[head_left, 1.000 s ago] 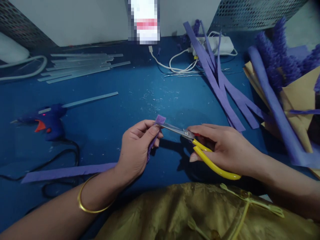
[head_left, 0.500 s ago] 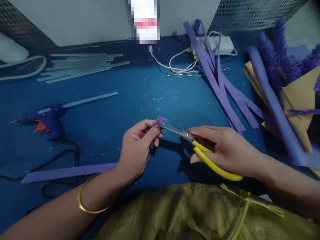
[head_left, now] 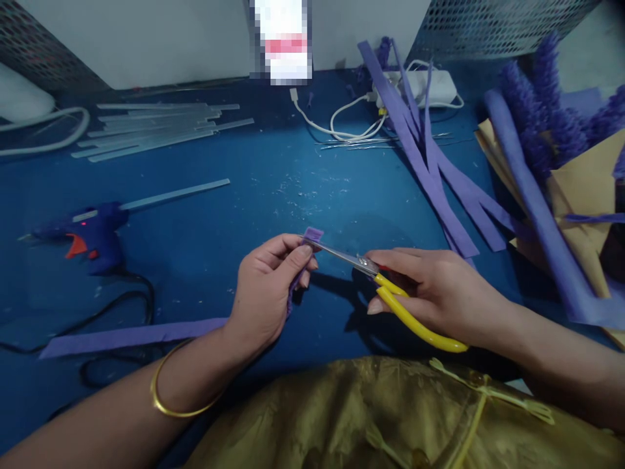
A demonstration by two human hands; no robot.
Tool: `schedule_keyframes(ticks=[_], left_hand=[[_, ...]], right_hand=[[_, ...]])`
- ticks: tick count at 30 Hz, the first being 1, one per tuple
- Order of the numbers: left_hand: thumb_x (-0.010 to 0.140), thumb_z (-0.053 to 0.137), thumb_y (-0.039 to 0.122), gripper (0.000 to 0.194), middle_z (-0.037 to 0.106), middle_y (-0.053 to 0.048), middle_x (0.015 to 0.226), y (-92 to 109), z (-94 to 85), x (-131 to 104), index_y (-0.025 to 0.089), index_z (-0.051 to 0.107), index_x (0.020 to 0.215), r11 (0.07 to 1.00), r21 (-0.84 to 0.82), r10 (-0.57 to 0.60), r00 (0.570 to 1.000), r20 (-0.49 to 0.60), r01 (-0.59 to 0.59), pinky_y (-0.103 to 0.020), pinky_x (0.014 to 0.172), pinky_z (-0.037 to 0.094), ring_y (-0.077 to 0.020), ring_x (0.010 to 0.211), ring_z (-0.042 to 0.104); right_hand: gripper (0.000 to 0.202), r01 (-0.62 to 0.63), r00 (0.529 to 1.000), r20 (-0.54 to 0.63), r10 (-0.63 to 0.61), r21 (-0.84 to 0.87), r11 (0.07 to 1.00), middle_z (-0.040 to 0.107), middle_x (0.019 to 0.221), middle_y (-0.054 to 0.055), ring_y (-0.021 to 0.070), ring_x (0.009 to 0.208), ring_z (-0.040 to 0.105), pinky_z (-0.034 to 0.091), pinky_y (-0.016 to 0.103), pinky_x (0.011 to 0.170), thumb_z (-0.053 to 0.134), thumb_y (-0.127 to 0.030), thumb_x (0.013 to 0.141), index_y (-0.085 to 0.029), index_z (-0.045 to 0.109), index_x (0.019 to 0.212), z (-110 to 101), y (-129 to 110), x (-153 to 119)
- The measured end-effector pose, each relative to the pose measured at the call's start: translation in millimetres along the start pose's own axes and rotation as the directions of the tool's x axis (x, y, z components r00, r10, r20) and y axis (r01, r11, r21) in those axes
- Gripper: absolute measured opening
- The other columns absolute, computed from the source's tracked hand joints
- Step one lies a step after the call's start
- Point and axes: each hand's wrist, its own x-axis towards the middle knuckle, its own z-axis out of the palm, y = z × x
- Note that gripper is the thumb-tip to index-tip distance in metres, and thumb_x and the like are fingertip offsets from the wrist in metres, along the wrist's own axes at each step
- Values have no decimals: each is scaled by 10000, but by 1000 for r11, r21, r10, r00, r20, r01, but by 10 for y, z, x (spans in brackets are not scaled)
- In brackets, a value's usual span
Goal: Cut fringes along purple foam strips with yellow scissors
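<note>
Near the centre, my left hand [head_left: 271, 290] pinches a folded purple strip [head_left: 313, 234] between thumb and fingers; its end sticks up past the fingertips. The strip hangs down behind the palm. My right hand [head_left: 430, 286] is wrapped round yellow-handled scissors [head_left: 365, 263], whose blades point left and meet the strip at my left fingertips. The blades look nearly closed. Another length of purple strip [head_left: 137, 333] lies on the table and passes under my left wrist.
A blue glue gun [head_left: 100, 234] lies at the left with its black cord. Glue sticks [head_left: 156, 130] are behind it. Purple strips [head_left: 430, 169], a white power strip [head_left: 430, 88] and thin wires lie at the back right. Brown paper [head_left: 586, 182] and fuzzy purple stems [head_left: 547, 98] are far right.
The scissor handles and my right thumb have shifted slightly left, and the handles look a little closer together. My left hand keeps its pinch on the strip.
</note>
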Motion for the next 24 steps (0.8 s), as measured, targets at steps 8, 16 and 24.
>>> schedule_keyframes(ticks=[8,16,24], left_hand=[[804,733,219,103,628,29,610,20,-1,-11,166,698,723,999,37,-15,1000,-10,16,-168,478,350,-48,481,477],[800,735,314,201,593,22,591,15,11,7,155,667,696,997,69,-36,999,-19,37,-188,483,301,-47,469,419],[792,725,322,181,596,24,604,-19,1,0,158,675,733,999,30,-30,1000,-8,30,-195,481,296,-48,459,408]], right_hand=[[292,-48,998,36,44,88,995,671,785,0,145,667,586,411,249,608,671,-483,896,-207,684,991,7,-30,17],[194,-100,995,17,99,84,991,687,807,8,177,732,628,441,264,653,743,-363,840,-222,685,959,58,-67,65],[189,-143,989,37,141,43,989,619,748,-37,150,689,573,382,247,613,756,-319,813,-222,596,785,55,-125,84]])
